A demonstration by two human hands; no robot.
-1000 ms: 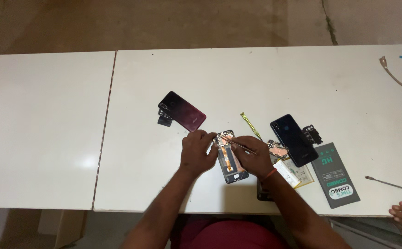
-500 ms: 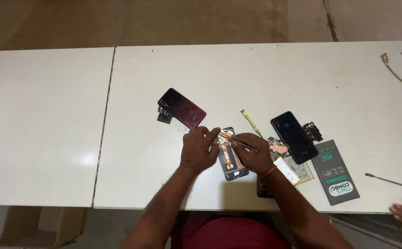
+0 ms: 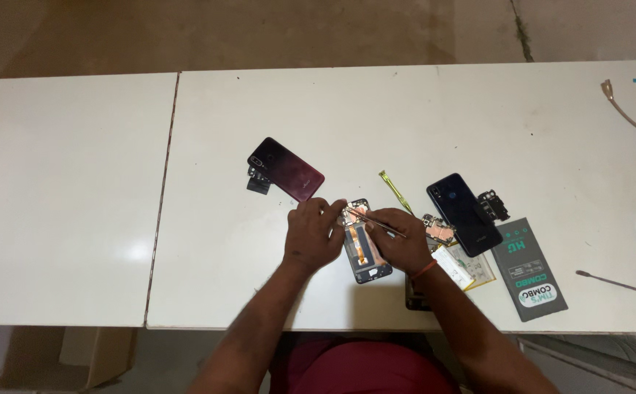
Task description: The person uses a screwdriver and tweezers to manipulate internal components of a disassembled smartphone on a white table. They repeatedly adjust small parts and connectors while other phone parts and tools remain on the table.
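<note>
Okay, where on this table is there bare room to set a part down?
Bare: the left table, and the strip beyond the maroon back cover and blue back cover. Crowded: around the opened phone between both hands, rightward to the grey package.

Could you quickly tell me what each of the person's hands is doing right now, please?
Left hand: fingers curled, steadying the opened phone at its top edge.
Right hand: closed on thin tweezers, tip over the phone's inside.

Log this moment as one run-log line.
left hand: steadies opened black phone frame | right hand: holds thin metal tweezers over it | surface: white table
</note>
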